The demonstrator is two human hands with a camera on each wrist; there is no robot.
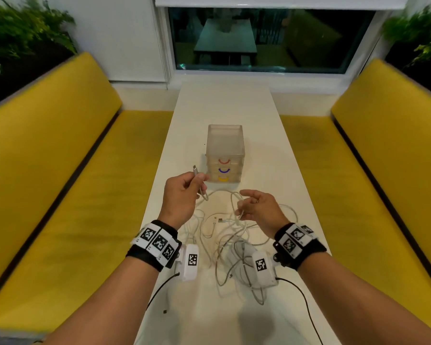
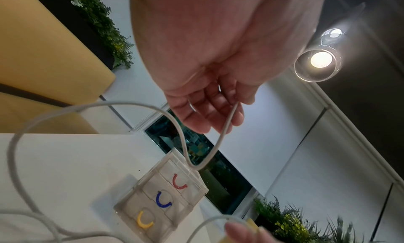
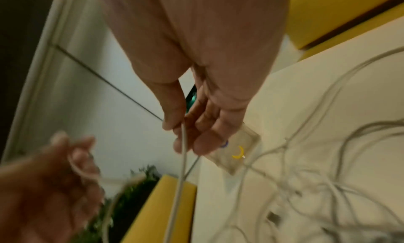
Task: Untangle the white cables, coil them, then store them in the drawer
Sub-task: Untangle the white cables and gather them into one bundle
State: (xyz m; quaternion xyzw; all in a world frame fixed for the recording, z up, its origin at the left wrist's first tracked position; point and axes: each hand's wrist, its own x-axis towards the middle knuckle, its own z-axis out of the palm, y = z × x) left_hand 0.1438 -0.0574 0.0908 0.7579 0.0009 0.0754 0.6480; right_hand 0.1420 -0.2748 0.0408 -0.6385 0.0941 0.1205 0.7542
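A tangle of white cables [image 1: 224, 247] lies on the white table [image 1: 266, 150] between my wrists. My left hand [image 1: 184, 192] is raised above the table and grips one cable near its end; the metal plug [image 1: 195, 169] sticks up past my fingers. In the left wrist view that cable [image 2: 227, 131] runs down out of my curled fingers. My right hand [image 1: 256, 207] pinches another stretch of cable [image 3: 183, 153] between thumb and fingers. Behind both hands stands a small translucent drawer unit [image 1: 225, 155] with red, blue and yellow handles, its drawers closed.
Yellow benches [image 1: 60, 170] run along both long sides of the narrow table. A dark window [image 1: 264, 38] is at the far end, with plants [image 1: 18, 31] in both corners. Black wires [image 1: 301, 297] trail from the wrist cameras over the near table.
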